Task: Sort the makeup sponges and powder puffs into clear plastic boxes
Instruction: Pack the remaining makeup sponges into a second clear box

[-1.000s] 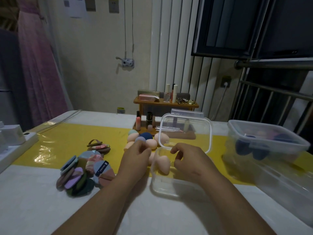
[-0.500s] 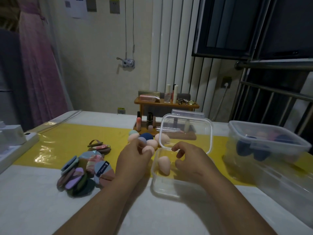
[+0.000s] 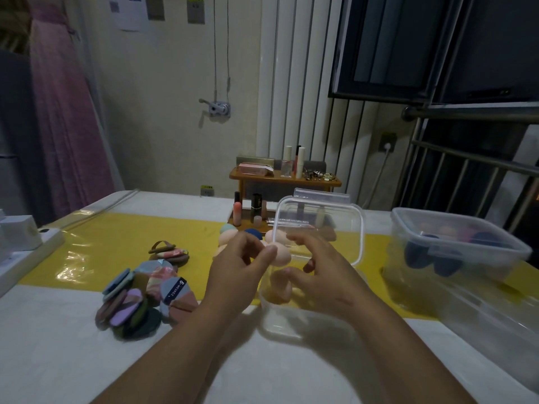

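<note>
Left hand [image 3: 242, 272] pinches a peach sponge [image 3: 282, 256] just above the open box [image 3: 280, 328], likely to drop it beside the boxed sponge [image 3: 281, 288] already inside. Right hand [image 3: 326, 275] hovers over the box, fingers loosely curled, gripping nothing I can see, perhaps ready to steady it. Puffs [image 3: 140, 298] lie heaped on the desk [image 3: 58, 360]; a bigger box [image 3: 455, 228] holds dark sponges [image 3: 420, 252].

We see left hand [image 3: 237, 274] pinching peach sponge [image 3: 282, 255] above clear box [image 3: 280, 326], frame centre; right hand [image 3: 328, 277] loose alongside; puffs [image 3: 137, 298] lower left.
</note>
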`<state>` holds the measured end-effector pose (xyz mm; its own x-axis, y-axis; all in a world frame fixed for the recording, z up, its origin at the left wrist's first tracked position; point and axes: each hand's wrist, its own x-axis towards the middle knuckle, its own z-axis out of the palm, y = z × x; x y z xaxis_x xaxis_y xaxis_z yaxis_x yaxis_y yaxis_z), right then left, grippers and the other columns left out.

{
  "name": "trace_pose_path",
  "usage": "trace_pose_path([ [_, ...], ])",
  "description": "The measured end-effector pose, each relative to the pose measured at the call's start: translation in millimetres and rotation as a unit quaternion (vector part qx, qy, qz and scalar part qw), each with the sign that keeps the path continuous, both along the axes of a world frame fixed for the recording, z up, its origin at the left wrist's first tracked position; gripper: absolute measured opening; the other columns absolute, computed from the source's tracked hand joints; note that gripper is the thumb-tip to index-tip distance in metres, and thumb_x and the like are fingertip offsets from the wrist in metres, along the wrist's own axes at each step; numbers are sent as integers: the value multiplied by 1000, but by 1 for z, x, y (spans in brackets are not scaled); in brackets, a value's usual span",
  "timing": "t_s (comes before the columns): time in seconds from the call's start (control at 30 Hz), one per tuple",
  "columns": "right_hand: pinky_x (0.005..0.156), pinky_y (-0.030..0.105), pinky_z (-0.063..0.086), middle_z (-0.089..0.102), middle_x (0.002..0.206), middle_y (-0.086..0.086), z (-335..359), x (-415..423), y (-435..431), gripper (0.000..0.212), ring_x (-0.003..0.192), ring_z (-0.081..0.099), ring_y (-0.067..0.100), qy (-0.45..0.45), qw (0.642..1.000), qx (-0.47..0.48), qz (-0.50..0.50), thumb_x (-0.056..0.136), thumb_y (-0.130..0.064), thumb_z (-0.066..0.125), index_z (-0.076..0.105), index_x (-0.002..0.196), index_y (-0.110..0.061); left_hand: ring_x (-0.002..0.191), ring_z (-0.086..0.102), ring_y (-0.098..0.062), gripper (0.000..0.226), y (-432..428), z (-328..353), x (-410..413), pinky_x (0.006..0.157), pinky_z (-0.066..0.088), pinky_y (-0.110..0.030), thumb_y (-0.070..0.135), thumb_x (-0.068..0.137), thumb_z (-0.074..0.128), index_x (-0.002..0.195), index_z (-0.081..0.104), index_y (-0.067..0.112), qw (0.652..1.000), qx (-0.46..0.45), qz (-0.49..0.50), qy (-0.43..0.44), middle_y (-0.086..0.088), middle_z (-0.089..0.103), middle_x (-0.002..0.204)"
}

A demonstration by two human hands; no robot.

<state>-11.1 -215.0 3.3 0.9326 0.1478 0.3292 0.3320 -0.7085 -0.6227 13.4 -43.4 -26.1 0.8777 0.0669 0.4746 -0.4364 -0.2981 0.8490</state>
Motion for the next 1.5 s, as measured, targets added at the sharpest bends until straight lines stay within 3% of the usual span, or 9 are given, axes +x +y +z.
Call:
trace_pose_path([
  [0.17,64,17,43,61,106,-20,1,1,0,22,83,58,3,-19,999,-31,-12,84,-39,72,61,104,-39,72,57,6,15,-5,-1,-4,60,42,-8,27,90,69,78,61,28,997,49,-59,27,25,62,75],
  [0.33,68,32,51,64,86,-11,5,1,-4,20,76,60,10,-1,994,32,-100,80,-33,72,55,90,-32,72,54,-9,22,-4,-8,1,60,41,-24,6,86,61,84,62,28,996,51,-47,55,11,59,84],
  [0.43,65,35,48,64,78,-5,5,2,-7,21,72,59,18,27,989,29,-144,76,-30,67,49,86,-28,73,54,-17,14,-5,-10,3,63,43,-31,12,82,58,82,63,25,994,25,-57,94,6,61,80],
  [0.63,70,37,51,65,80,-4,3,1,-6,17,78,61,23,88,980,-50,-173,73,-33,64,53,84,-25,77,61,-26,15,-5,-12,4,67,51,-43,29,70,52,78,63,36,992,7,-60,108,16,63,73],
  [0.83,67,33,50,63,84,-5,0,3,-5,14,78,61,21,112,975,-90,-169,77,-32,64,53,83,-27,74,56,-18,19,-4,-12,2,66,46,-36,11,84,58,79,64,28,993,5,-53,109,9,63,77],
  [1.1,52,25,52,66,90,-3,-2,4,-4,19,73,65,17,120,975,-83,-169,74,-22,74,58,82,-28,75,60,-19,11,-4,-12,3,66,50,-39,26,75,55,77,63,34,992,17,-55,110,14,63,75],
  [1.27,53,25,44,65,86,-2,2,4,-2,15,74,62,18,116,969,-123,-180,75,-22,73,58,76,-23,77,60,-20,19,-4,-12,3,67,51,-40,12,86,58,80,63,30,993,24,-50,107,10,63,79],
  [1.43,75,27,55,70,90,-3,6,3,-2,6,84,65,17,132,964,-152,-173,76,-26,74,68,79,-27,77,59,-19,20,-5,-11,2,67,51,-40,11,87,58,80,63,30,992,26,-49,111,9,63,79],
  [1.5,75,27,56,69,90,-5,8,1,-3,9,84,65,16,130,961,-164,-180,74,-28,75,69,81,-27,77,58,-19,20,-5,-10,2,68,51,-41,11,87,58,79,63,29,992,27,-51,112,10,62,78],
])
